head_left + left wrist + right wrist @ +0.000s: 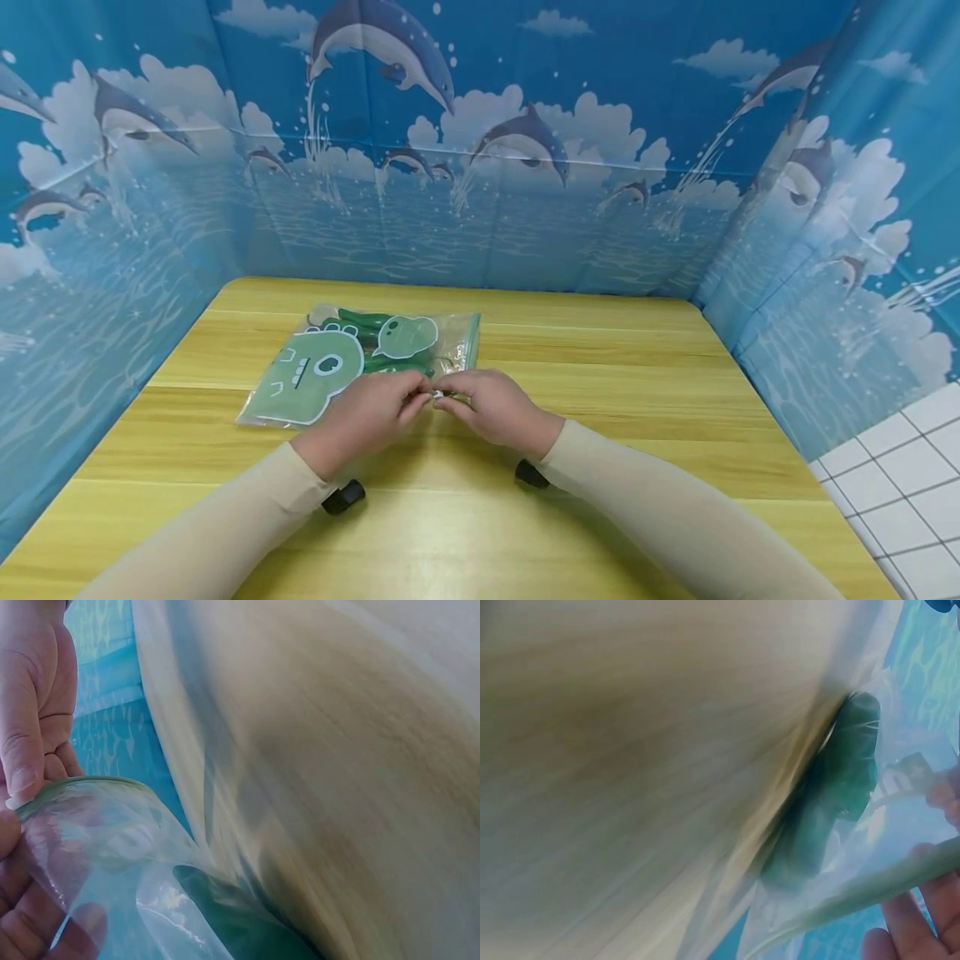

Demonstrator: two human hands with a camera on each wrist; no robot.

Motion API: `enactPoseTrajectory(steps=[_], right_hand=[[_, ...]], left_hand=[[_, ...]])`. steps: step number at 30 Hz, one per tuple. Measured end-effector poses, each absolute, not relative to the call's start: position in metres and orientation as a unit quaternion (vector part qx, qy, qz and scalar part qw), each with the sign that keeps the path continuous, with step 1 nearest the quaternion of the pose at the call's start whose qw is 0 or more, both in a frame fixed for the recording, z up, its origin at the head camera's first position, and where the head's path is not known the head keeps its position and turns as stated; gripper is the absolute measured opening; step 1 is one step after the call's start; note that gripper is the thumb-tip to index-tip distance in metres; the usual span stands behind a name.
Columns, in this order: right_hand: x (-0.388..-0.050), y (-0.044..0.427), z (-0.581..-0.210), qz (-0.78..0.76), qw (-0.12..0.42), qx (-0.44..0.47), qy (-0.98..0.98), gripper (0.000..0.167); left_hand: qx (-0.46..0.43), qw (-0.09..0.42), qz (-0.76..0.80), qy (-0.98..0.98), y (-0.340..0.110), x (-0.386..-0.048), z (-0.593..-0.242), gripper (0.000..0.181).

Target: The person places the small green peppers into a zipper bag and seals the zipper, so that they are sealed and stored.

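A clear zip bag (453, 329) with a green cartoon monster print lies on the table, holding dark green things. Its green zip strip (472, 343) runs down the right side. Near the bag's front right corner, my left hand (375, 408) pinches the zip edge between thumb and fingertips. Close beside it, my right hand (495, 408) pinches the same edge. A small whitish piece (438, 394) shows between the fingertips; its kind is unclear. In the right wrist view, fingers support the zip strip (877, 889) from below, and the green contents (851, 757) show through the plastic.
The bag lies on a yellow wood-grain table (600, 358). Blue curtains with dolphins (480, 217) hang along the back and sides. A black piece (345, 497) sits under each wrist. White tiles (915, 483) show at the far right.
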State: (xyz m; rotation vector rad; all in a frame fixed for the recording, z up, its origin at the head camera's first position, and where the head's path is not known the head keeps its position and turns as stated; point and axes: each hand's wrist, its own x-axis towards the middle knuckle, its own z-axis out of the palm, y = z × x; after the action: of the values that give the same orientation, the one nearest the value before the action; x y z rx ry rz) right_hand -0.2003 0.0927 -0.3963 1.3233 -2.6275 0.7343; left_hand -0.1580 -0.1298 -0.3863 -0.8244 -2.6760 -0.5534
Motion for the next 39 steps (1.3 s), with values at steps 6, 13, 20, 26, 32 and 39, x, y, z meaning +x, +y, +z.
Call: enactPoseTrajectory(steps=[6, 13, 20, 26, 32, 39], right_hand=[[-0.199, 0.090, -0.393, 0.249, 0.075, 0.443, -0.858, 0.022], [-0.198, 0.089, -0.391, 0.252, 0.091, 0.448, -0.853, 0.020], [-0.198, 0.088, -0.391, 0.265, 0.098, 0.442, -0.851, 0.019], [-0.199, 0.088, -0.393, 0.291, 0.083, 0.424, -0.854, 0.019], [-0.199, 0.088, -0.394, 0.302, 0.082, 0.421, -0.852, 0.019], [-0.199, 0.088, -0.394, 0.316, 0.080, 0.416, -0.849, 0.019]], left_hand=[[-0.290, 0.166, -0.208, -0.919, -0.132, -0.158, -0.384, 0.005], [-0.290, 0.167, -0.238, -0.912, -0.134, -0.158, -0.385, 0.004], [-0.286, 0.163, -0.280, -0.902, -0.136, -0.159, -0.389, 0.005], [-0.279, 0.163, -0.316, -0.892, -0.137, -0.160, -0.393, 0.008], [-0.265, 0.159, -0.351, -0.884, -0.137, -0.161, -0.396, 0.009], [-0.255, 0.155, -0.370, -0.880, -0.137, -0.161, -0.398, 0.009]])
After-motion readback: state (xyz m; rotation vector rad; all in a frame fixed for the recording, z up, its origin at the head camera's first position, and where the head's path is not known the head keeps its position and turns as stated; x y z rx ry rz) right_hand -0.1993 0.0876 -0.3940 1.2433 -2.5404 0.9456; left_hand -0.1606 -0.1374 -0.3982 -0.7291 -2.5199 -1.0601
